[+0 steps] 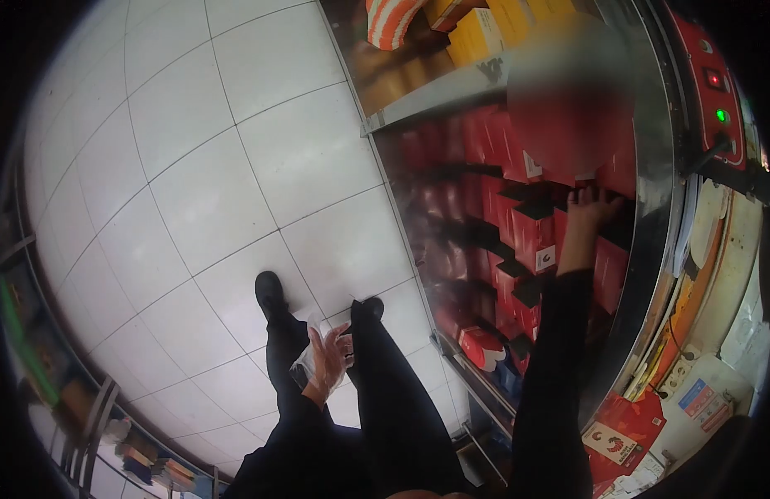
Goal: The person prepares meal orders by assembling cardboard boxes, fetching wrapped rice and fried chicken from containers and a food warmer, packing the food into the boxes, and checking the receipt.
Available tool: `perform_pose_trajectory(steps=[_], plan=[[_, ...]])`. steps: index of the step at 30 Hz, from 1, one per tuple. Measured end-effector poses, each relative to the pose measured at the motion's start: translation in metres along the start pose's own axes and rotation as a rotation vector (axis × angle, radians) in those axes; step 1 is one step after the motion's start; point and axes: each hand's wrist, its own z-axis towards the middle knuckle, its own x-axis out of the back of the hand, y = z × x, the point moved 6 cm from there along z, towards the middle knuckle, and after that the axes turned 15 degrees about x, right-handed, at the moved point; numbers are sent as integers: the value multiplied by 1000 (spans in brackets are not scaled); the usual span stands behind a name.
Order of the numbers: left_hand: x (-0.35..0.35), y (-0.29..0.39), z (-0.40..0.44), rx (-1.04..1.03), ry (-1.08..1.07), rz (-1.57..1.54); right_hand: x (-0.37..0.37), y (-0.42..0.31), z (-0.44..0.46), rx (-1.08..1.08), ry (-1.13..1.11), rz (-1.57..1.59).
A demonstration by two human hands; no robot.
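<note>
My right hand (591, 212) reaches into a cabinet shelf on the right and rests against red boxes (533, 237), its fingers apart. Low over the floor, my left hand (327, 362) is curled around a crumpled clear plastic piece (305, 363). The red boxes stand in rows, with dark gaps between them. A blurred patch hides part of the upper boxes.
Yellow boxes (476, 35) and an orange-striped item (390, 22) lie on the upper shelf. A metal shelf edge (439, 98) crosses above the red boxes. At the right are a red control panel (708, 83) and a red printed package (624, 437). White tiles (219, 183) cover the floor.
</note>
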Motion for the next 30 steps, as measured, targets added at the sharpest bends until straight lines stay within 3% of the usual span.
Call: perform_pose_trajectory(steps=[2,3,6,7,10,22,27,30], plan=[[2,-1,3,16,-14,-17,-6,-28,-13,-55,180,342],[-1,0,2,13,-15,-7,-7,-33,-9,-54,179,346],[-13,4,0,11,0,4,-4,-50,43,-28,-29,488],[-14,4,0,15,23,3,5,-34,88,-235,-162,610],[-9,3,0,1,37,-23,-11,-23,97,-486,-315,732],[8,-7,-4,-18,11,-49,-20,-33,63,-249,-154,707],[10,-12,-12,-10,1,-51,2,-27,-33,-88,-21,672],[10,-16,-13,-17,3,-34,16,-19,-123,183,-3,471]])
